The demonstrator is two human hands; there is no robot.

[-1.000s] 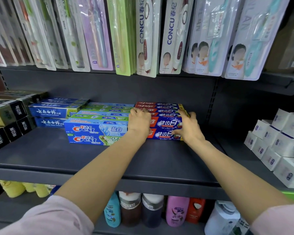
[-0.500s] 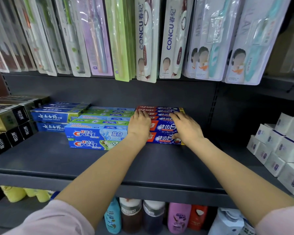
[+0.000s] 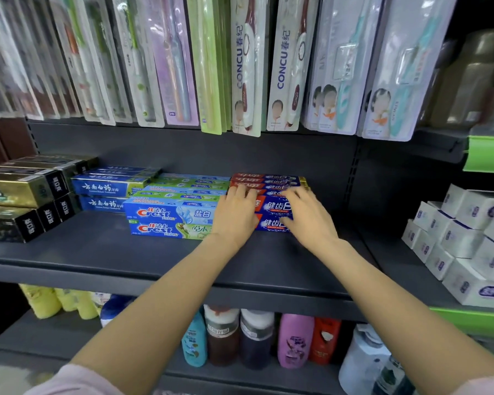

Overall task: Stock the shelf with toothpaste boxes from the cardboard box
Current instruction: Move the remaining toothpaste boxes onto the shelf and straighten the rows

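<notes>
My two hands rest on a stack of toothpaste boxes [image 3: 277, 206] on the shelf [image 3: 103, 252]. My left hand [image 3: 236, 215] is at the stack's left end and my right hand [image 3: 308, 216] is on its front, close beside. Just left of my left hand lie the Crest boxes [image 3: 169, 216]. Farther left are more boxes [image 3: 20, 201]. Well to the right of my right hand sit small boxes [image 3: 468, 240]. Toothbrush packs [image 3: 246, 67] hang above my hands. Bottles [image 3: 257, 337] stand on the shelf below.

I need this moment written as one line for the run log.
phase: aligning stack | left hand: flat on red-and-blue toothpaste boxes | right hand: flat on same stack | neighbour: Crest boxes | shelf
</notes>
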